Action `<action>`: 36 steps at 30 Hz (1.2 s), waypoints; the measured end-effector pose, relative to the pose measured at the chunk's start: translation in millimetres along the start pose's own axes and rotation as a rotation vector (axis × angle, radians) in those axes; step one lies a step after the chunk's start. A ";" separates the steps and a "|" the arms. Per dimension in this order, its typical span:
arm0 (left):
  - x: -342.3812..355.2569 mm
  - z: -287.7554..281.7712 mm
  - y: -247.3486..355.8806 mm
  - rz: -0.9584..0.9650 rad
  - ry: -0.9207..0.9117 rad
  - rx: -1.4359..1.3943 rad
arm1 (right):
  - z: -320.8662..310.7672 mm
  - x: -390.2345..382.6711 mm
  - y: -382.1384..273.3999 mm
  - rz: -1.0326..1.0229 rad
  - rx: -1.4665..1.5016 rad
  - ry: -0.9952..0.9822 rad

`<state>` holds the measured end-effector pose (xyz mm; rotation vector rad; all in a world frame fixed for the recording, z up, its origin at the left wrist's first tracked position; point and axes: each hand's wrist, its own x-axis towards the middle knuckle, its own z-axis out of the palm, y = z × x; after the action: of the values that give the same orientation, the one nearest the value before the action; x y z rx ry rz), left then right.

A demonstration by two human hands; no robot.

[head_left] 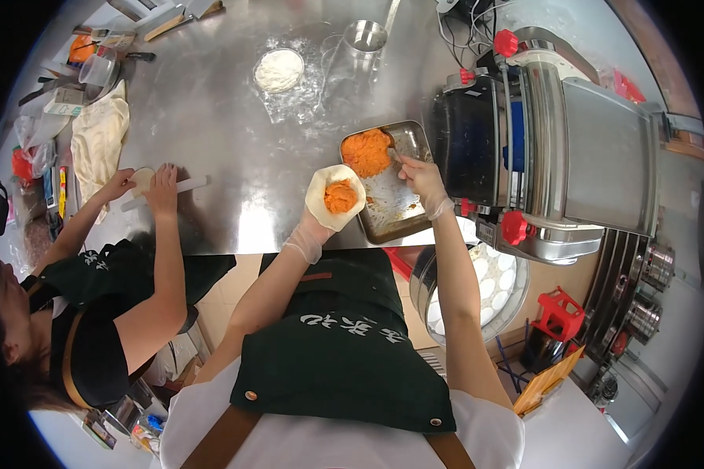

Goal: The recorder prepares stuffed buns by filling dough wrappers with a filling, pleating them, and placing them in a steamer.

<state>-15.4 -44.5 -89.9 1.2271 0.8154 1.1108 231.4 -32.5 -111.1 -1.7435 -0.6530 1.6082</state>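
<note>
A round, pale dough wrapper (317, 205) lies across my gloved left hand (314, 230), which cups it from below. A mound of orange filling (339, 197) sits at its middle. To the right, my gloved right hand (424, 184) is closed around the handle of a small metal tool (394, 150); its far end is in the orange filling mass (365, 154), so I cannot make out its shape. That mass fills the upper left of a rectangular metal tray (395, 232), whose bare bottom is smeared with orange.
Left, a co-worker's hands (162, 190) work dough with a white rolling pin (192, 184). Floured dough (279, 71) and a metal cup (365, 37) stand farther back. A large machine (544, 133) borders the tray's right. Below it, a round container (516, 301) holds several white rounds.
</note>
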 end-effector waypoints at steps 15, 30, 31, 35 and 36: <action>5.8 1.8 10.7 0.029 0.011 0.005 | 58.4 -58.7 33.9 -0.701 -1.225 0.524; 22.7 -12.5 26.2 -0.044 -0.047 -0.019 | 65.5 -124.6 9.8 -0.308 -0.302 0.209; 31.9 -4.1 47.1 0.048 -0.069 0.085 | 69.0 -131.4 8.9 -0.551 -0.431 0.246; 50.1 22.5 88.0 0.088 -0.143 -0.168 | 114.0 -151.2 -5.1 -0.901 -1.093 0.632; 52.8 22.8 90.2 0.088 -0.158 -0.172 | 119.6 -152.9 5.1 -0.865 -1.136 0.673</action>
<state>2.7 -3.1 7.1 1.1976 0.5394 1.1155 94.8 -133.3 -16.8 -2.0309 -1.8068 -0.0723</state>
